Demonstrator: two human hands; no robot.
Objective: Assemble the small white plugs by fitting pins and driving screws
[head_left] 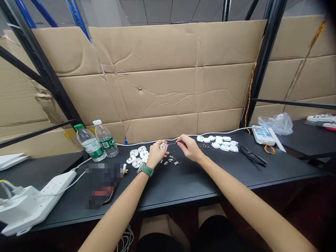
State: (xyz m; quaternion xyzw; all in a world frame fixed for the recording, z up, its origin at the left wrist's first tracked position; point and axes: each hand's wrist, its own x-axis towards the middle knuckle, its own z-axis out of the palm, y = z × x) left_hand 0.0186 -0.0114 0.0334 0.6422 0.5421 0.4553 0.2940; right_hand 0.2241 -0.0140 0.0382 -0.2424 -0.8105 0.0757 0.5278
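My left hand [156, 153], with a green watch on the wrist, is closed around a small white plug part [163, 146]. My right hand [189, 147] pinches a thin screwdriver [172, 143] whose tip points at that part. Both hands hover over the black table [183, 185]. Small metal pieces [172, 161] lie just below the hands. A cluster of white plug shells [138, 156] sits left of my left hand. Another group of white plug shells [222, 143] lies to the right of my right hand.
Two water bottles [98, 141] stand at the back left. A white power strip [56, 182] and white device lie at the left edge. A white cable [147, 141] runs along the cardboard wall. Black cutters [252, 156], a white box [263, 134] and a plastic bag [278, 123] sit right.
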